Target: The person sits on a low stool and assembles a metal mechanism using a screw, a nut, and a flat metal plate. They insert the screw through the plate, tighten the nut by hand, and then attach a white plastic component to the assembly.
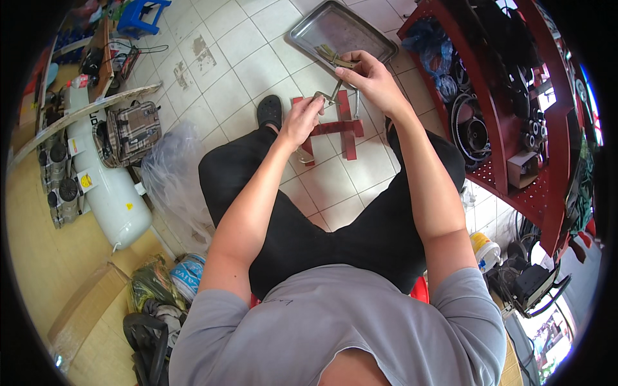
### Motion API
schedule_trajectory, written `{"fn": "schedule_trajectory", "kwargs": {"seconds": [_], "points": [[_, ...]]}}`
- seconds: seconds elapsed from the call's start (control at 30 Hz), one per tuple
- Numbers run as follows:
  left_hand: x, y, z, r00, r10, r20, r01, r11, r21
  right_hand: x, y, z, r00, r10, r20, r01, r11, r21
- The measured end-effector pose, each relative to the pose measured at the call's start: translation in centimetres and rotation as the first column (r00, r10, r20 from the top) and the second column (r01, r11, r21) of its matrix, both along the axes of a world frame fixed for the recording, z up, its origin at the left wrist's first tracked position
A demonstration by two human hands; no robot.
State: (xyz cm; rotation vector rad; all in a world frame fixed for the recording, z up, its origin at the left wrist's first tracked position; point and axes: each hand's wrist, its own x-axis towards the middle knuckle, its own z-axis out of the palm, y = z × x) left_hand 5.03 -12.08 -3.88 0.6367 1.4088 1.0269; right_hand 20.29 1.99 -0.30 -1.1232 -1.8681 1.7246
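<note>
My left hand (305,120) is closed, pinching a small brass-coloured metal piece (327,98) whose exact kind I cannot make out. Just beyond and to the right, my right hand (368,78) grips a thin metal tool (336,89) that runs down to that piece. Olive-yellow lengths (327,53) show by the right fingertips; whether they are held or lie in the tray behind is unclear. Below both hands a red metal stand (349,138) rests on the floor. A slim chrome rod (357,106) leans at its right side.
Beyond my hands lies a grey metal tray (309,26) on the tiled floor. Red shelving (508,103) with wheel-like parts stands at right. On the left are a white tank (106,193), a plaid bag (134,125), clear plastic (174,161) and a blue stool (138,19).
</note>
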Motion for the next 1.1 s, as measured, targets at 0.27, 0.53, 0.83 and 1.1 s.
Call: {"fn": "schedule_trajectory", "kwargs": {"seconds": [0.27, 0.53, 0.83, 1.1], "points": [[-0.1, -0.1, -0.4, 0.999, 0.008, -0.054, -0.008, 1.0, -0.007, 0.0, -0.2, 0.7, 0.999, 0.003, -0.045, -0.006, 0.999, -0.054], [-0.1, 0.0, -0.3, 0.994, -0.004, -0.107, 0.003, 1.0, -0.007, 0.0, -0.3, 0.9, 0.997, -0.007, -0.076, 0.004, 0.999, -0.042], [-0.2, 0.0, -0.5, 0.991, -0.023, -0.13, 0.019, 0.999, -0.034, 0.0, -0.2, 0.1, 0.996, -0.029, -0.084, 0.025, 0.998, -0.05], [0.0, 0.1, -0.6, 0.991, -0.02, -0.133, 0.014, 0.999, -0.047, 0.2, 0.1, -0.2, 0.998, 0.026, -0.059, -0.029, 0.998, -0.052]]}}
